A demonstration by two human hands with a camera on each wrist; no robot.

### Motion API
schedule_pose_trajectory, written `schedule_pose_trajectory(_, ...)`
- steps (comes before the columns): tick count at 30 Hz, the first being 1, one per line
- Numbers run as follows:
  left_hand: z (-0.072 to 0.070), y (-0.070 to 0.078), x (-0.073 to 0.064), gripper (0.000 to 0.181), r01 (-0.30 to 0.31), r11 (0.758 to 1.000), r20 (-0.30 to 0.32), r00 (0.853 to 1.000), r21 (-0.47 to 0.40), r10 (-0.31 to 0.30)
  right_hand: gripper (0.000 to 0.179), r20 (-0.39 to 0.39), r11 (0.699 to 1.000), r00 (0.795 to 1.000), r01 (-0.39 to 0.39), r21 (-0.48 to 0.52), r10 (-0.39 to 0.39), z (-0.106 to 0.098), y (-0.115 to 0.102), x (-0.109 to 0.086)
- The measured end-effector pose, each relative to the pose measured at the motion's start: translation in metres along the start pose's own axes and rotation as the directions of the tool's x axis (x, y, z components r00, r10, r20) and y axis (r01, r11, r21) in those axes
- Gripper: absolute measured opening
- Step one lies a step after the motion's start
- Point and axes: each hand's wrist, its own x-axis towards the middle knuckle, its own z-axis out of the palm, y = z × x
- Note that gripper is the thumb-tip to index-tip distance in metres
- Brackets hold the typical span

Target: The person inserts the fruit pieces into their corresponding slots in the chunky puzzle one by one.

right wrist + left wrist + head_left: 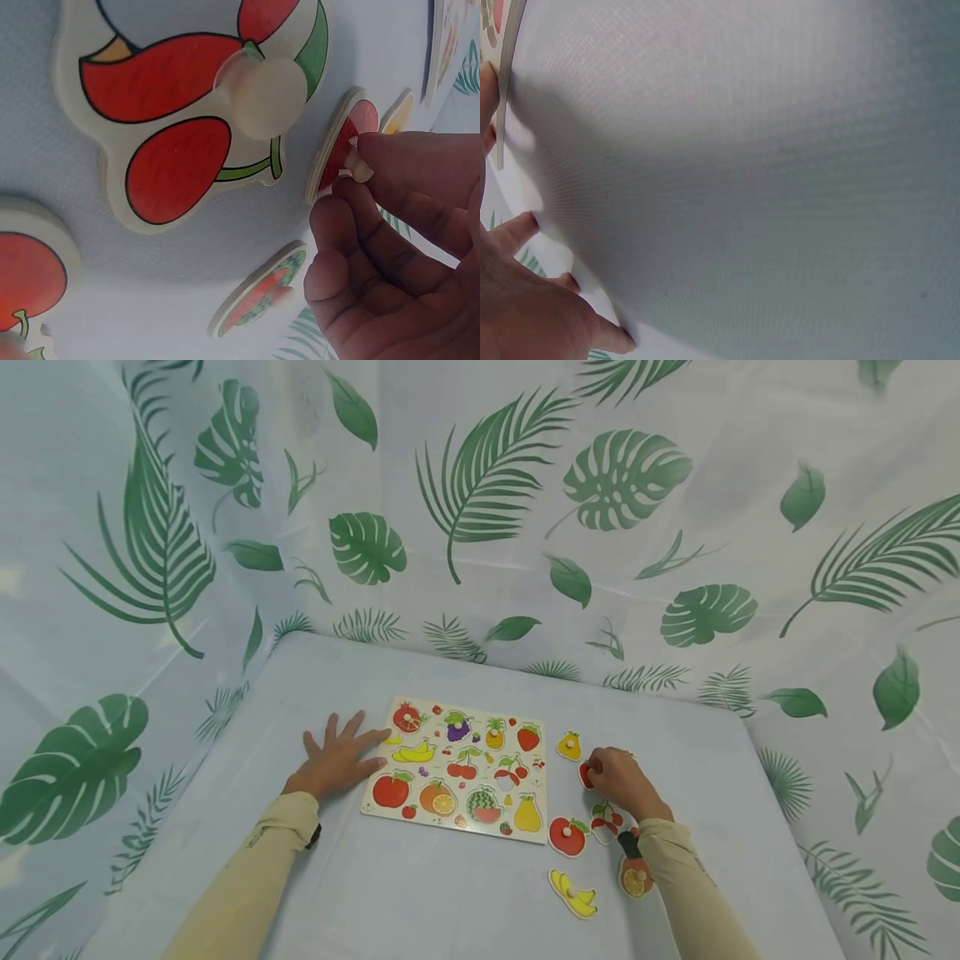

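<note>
My left hand (341,760) has its fingers spread on the table, with thumb and index finger touching the left edge of a wooden fruit puzzle board (480,777). In the left wrist view those fingertips meet the edge of the board (504,90). To the board's right, my right hand (621,781) pinches the small knob of a red fruit puzzle piece (346,135) between thumb and index finger. The hand hides part of that piece, so its kind is unclear. Close by lie a lychee piece (180,172), a watermelon piece (262,296) and a yellow pear piece (569,746).
Nearer me lie an apple piece (567,837), a banana piece (572,893) and an orange piece (636,878), partly beside my right forearm. Knobbed grape (457,727) and pineapple (494,734) pieces sit in the board. A leaf-patterned curtain (480,593) encloses the white table.
</note>
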Motion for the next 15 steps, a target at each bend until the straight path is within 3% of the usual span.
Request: schedule_pose_trajectory(15,-0.0012,0.0016,-0.0017,0.063,-0.004,1.000,-0.002,1.000,0.006,0.004,0.009,0.004,1.000,1.000,-0.018,-0.013,0.018,0.0017,-0.0024,0.0022)
